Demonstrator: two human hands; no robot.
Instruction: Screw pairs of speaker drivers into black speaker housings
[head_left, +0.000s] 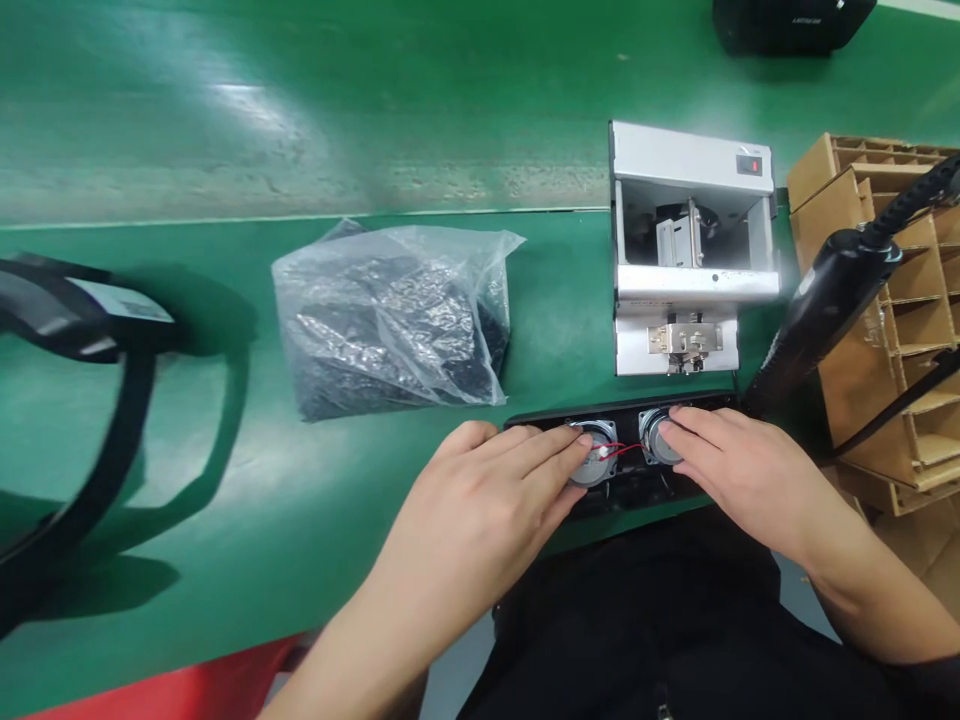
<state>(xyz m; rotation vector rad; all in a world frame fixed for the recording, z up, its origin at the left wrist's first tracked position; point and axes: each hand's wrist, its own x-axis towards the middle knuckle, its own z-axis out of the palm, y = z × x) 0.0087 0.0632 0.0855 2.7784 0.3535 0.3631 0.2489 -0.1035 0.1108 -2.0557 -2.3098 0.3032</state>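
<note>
Two round speaker drivers with grey metal backs lie in a long black speaker housing at the table's front edge. My left hand is closed over the left speaker driver, its fingers across the back and edge. On the right speaker driver, my right hand rests with its fingertips at the rim and back. Thin red wires with a small white connector run between the two drivers. Both hands partly cover the drivers and the housing.
A clear plastic bag of dark parts lies left of centre. Behind the housing stands a silver machine. A black electric screwdriver hangs at the right, before cardboard dividers. A black stand-held device is at the left.
</note>
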